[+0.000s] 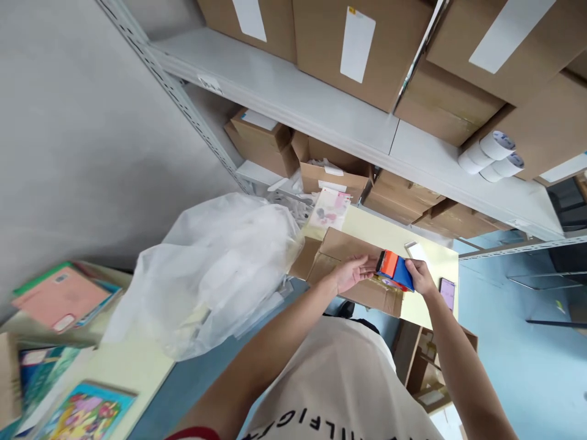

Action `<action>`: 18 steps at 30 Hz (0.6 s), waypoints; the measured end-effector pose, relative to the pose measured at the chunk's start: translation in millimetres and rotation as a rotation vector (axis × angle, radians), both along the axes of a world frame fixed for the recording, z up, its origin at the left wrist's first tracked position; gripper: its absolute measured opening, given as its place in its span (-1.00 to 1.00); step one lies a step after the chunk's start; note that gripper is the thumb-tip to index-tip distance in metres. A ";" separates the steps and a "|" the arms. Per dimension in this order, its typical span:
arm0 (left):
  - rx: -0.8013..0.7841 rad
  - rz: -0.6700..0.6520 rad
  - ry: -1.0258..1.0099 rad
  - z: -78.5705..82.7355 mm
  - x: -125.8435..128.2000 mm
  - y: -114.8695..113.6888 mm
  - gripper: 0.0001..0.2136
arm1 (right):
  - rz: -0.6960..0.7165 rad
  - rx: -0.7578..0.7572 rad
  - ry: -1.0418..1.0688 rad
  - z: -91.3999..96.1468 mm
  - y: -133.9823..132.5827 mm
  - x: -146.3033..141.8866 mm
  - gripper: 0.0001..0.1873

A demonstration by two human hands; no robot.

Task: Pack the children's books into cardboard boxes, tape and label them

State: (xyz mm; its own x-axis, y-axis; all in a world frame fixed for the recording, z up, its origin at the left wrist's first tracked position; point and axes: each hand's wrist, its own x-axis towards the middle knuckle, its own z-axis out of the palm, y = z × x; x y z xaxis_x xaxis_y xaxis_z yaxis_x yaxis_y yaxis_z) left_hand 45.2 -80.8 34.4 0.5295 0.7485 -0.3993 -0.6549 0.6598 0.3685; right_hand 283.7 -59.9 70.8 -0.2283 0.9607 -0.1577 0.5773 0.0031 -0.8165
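My right hand [419, 276] is closed round a blue and orange tape dispenser [394, 269], held over an open cardboard box [348, 269] on a pale yellow table [440, 260]. My left hand [351, 273] lies with fingers stretched flat on the box's flap, fingertips touching the dispenser's orange end. The box's flaps are folded outward. What is inside the box is hidden by my hands.
A big heap of clear plastic bags [215, 269] lies left of the box. Books [59, 296] sit on a table at the left. A phone [447, 292] and a white card [417, 250] lie by my right hand. Shelves hold cardboard boxes [358, 43] and tape rolls [493, 156].
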 end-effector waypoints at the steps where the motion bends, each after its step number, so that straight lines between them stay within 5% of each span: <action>1: 0.005 -0.031 0.013 2.9 -5.8 0.0 -0.75 | 0.008 0.010 0.004 1.1 -1.0 -0.5 -0.27; 7: 0.168 0.016 0.494 23.9 -12.4 2.3 -0.76 | 0.036 0.047 -0.072 12.1 -4.9 -12.1 -0.23; 11: 0.203 0.033 0.731 21.3 -22.3 -4.0 -0.76 | 0.066 0.068 -0.263 25.4 -7.7 -19.1 -0.23; 18: 0.174 0.119 1.114 -2.6 -118.8 -5.5 -0.76 | 0.054 0.091 -0.646 37.5 -17.3 -3.9 -0.31</action>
